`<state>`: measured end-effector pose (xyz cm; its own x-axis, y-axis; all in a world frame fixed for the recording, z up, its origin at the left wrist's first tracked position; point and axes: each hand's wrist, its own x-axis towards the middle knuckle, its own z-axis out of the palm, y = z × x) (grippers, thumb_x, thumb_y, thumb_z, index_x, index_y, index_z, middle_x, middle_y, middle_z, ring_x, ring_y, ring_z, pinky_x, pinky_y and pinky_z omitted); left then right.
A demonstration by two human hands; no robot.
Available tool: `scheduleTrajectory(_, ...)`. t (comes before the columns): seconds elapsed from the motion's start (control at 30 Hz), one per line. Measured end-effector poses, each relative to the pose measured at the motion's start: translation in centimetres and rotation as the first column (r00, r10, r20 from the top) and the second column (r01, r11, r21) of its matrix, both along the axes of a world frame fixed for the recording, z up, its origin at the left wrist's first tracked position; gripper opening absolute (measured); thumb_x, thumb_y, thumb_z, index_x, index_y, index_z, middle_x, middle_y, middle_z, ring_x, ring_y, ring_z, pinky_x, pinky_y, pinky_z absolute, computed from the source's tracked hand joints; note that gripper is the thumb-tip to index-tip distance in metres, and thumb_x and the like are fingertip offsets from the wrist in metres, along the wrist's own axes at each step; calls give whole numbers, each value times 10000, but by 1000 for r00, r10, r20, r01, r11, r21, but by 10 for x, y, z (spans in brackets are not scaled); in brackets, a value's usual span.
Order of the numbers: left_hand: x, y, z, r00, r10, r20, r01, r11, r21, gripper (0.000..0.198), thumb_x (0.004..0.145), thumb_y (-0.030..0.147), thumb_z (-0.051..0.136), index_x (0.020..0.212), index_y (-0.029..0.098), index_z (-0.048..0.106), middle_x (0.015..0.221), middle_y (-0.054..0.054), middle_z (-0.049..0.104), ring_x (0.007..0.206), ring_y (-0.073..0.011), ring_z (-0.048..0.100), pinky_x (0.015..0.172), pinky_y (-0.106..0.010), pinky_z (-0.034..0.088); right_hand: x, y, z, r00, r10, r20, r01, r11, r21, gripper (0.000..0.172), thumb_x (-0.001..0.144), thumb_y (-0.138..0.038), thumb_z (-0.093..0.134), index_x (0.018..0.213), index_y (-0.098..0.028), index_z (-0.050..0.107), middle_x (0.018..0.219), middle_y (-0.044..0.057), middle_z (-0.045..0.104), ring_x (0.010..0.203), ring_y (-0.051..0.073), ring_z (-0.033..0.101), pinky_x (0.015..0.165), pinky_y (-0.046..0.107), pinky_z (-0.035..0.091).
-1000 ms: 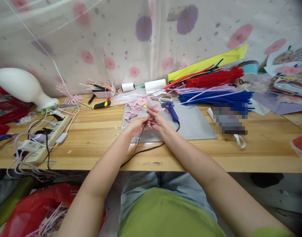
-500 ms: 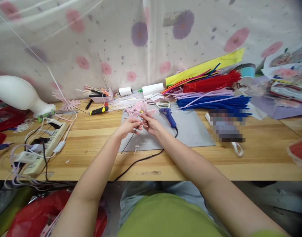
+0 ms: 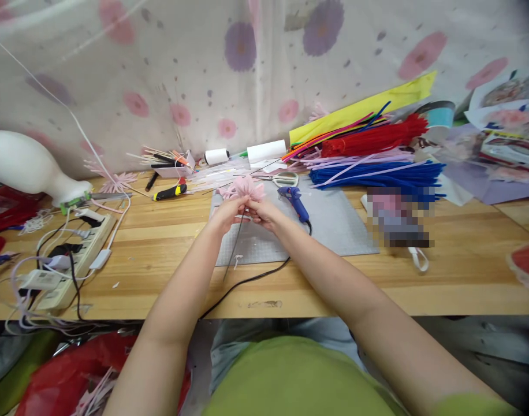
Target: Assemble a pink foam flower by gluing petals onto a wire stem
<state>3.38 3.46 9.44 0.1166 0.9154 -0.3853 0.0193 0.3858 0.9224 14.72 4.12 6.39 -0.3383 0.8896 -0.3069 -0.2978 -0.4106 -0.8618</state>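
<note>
Both my hands meet over a grey mat [image 3: 334, 222] on a wooden table [image 3: 169, 248]. My left hand [image 3: 226, 215] and my right hand [image 3: 261, 211] are closed around the base of a pink pipe-cleaner flower [image 3: 246, 186]. Its thin dark wire stem [image 3: 234, 252] hangs down toward me across the mat. A blue glue gun [image 3: 294, 199] lies just right of my right hand, its black cord [image 3: 247, 281] running to the table's front edge.
Bundles of blue [image 3: 377, 173], red [image 3: 372, 138] and pink pipe cleaners lie at the back right. Scissors [image 3: 284, 179], white spools [image 3: 267, 151] and a yellow-black tool [image 3: 169, 190] sit behind the mat. A power strip [image 3: 74, 260] with cables and a white foam form [image 3: 28, 164] are on the left.
The pink petals have been gathered from a loose spread into a tight flower head. My hands moved slightly up and away, and the stem swung from slanting left to hanging nearly straight.
</note>
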Motion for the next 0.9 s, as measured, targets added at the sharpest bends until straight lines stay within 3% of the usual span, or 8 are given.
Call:
scheduleTrajectory(0.07,6,1,-1,1000,-1,14,1,1000,-4,210,694,300,702,642,149,566,499,31,497,541,-119,560,616,-288,504,8,0,0,995,-11,96,3,996,89,245,713,-306,712,582,-155,570,400,-65,441,351,12,234,327,162,140)
scheduleTrajectory(0.17,14,-2,-3,999,31,17,-32,999,32,157,649,254,723,685,142,618,588,5,591,564,-104,556,622,-270,487,17,-2,-1,976,-63,207,19,978,206,186,648,-236,740,574,-152,592,488,-39,548,392,23,335,346,174,200)
scheduleTrajectory(0.3,19,-7,-5,993,114,39,-116,991,73,179,622,255,758,704,144,645,706,-14,658,659,-110,592,650,-255,474,20,-7,0,941,-67,333,-29,961,275,137,677,-233,705,597,-149,632,476,-46,524,418,35,351,376,185,240)
scheduleTrajectory(0.47,5,-2,5,980,194,32,-196,971,135,203,694,303,735,702,136,619,689,-21,650,669,-109,622,666,-235,460,24,-13,-2,968,12,251,-77,965,252,144,700,-305,706,704,-166,671,492,-55,490,421,42,391,393,186,281)
scheduleTrajectory(0.63,-28,9,28,929,316,-193,-218,888,406,259,821,359,608,723,120,588,675,-35,636,637,-136,636,691,-270,462,41,-18,-14,974,30,226,-69,984,165,137,675,-278,737,739,-168,687,552,-33,540,465,44,447,412,165,315)
scheduleTrajectory(0.8,-49,6,31,654,437,-617,53,788,614,250,881,287,488,802,123,659,767,-67,696,740,-180,617,718,-276,402,48,-19,-22,982,63,178,-87,988,131,151,681,-279,738,767,-164,689,617,-8,581,520,57,489,437,158,369)
scheduleTrajectory(0.87,-50,2,22,623,394,-676,192,760,620,178,832,229,528,775,161,682,813,-60,709,805,-195,610,749,-273,396,48,-18,-21,993,63,105,-74,992,101,197,679,-302,745,813,-175,675,711,11,624,598,82,555,516,184,451)
scheduleTrajectory(0.9,-49,0,16,655,338,-676,239,755,610,145,797,191,548,771,180,690,817,-48,709,821,-197,611,752,-266,398,47,-17,-20,997,71,43,-74,993,91,232,676,-316,749,849,-186,664,775,19,643,656,99,589,580,210,490)
